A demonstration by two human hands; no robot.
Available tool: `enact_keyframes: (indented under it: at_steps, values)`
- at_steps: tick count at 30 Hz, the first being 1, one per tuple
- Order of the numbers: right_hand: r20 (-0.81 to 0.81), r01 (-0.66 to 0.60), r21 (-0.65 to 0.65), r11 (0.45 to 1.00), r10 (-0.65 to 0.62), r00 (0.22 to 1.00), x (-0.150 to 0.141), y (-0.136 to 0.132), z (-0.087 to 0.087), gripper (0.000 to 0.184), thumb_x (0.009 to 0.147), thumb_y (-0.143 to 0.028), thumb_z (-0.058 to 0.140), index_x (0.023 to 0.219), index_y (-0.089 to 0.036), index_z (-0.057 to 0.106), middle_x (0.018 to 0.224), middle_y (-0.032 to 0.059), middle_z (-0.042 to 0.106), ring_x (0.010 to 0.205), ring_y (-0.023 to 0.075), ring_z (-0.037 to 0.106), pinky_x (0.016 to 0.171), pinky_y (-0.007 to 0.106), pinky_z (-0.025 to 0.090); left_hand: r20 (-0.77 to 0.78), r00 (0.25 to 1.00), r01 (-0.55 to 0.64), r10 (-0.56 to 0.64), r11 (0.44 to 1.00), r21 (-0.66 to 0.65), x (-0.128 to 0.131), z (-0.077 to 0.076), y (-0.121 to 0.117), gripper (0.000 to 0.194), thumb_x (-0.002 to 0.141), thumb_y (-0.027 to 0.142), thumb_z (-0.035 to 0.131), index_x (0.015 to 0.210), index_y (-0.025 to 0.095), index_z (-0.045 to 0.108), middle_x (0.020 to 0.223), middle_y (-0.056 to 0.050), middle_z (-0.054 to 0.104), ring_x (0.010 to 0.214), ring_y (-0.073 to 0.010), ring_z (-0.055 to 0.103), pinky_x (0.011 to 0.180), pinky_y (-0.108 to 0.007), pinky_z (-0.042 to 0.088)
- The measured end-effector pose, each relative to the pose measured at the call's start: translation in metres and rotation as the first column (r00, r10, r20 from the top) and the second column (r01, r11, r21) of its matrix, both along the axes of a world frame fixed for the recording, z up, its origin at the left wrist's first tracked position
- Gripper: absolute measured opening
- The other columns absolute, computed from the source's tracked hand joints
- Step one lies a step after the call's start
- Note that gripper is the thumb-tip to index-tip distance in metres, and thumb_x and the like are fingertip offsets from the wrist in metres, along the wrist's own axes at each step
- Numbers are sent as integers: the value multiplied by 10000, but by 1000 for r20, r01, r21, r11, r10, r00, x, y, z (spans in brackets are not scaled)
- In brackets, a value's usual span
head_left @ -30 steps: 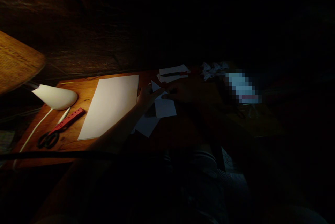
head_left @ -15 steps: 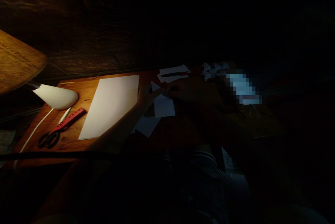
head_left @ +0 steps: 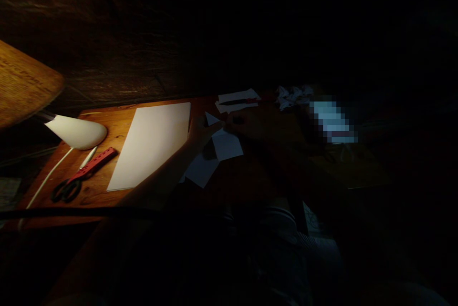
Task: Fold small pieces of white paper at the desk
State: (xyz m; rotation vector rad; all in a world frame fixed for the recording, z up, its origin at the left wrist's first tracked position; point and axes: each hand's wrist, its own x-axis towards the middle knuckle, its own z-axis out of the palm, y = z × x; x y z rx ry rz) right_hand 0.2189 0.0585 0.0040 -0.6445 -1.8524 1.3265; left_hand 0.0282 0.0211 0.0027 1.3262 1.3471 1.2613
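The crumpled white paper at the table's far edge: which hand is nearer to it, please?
Right. The right hand is at the folded sheet, left of the crumpled white paper; the left hand is farther left, holding that sheet.

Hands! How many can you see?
2: the left hand at the left side of the white paper in the middle, and the right hand by its upper right. It's very dark, so others might be hidden.

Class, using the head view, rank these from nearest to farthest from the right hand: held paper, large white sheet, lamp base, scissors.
From the right hand:
1. Held paper, at its fingertips.
2. Large white sheet, to the left.
3. Lamp base and scissors, both far left: too close to call.
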Motion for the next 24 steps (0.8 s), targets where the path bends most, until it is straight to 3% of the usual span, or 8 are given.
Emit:
enact_keyframes:
  at_steps: [7, 13, 24]
  values:
    - [33, 102, -72, 992, -100, 994, 3, 2, -2, 275, 749, -398, 736, 684, -186, 572, 690, -18, 589, 700, 130, 523, 668, 264, 421, 93, 990, -110, 106, 993, 34, -2, 2, 1, 299, 655, 372, 865, 787, 187, 670, 769, -60, 726, 732, -218, 699, 596, -304, 556]
    - [40, 97, -37, 995, -96, 995, 5, 5, -3, 261, 737, -395, 731, 693, -181, 588, 697, -12, 584, 690, 127, 518, 660, 270, 416, 47, 994, -105, 103, 993, 58, -3, -5, 3, 301, 685, 394, 857, 784, 193, 654, 763, -63, 717, 732, -231, 705, 585, -321, 561]
    - [44, 44, 6, 999, -45, 998, 3, 2, -4, 279, 786, -414, 693, 673, -178, 597, 696, -6, 592, 696, 125, 516, 666, 274, 422, 10, 1000, -25, 25, 1000, 10, 0, 3, 0, 279, 675, 369, 892, 759, 177, 708, 740, -64, 745, 707, -230, 728, 573, -307, 559]
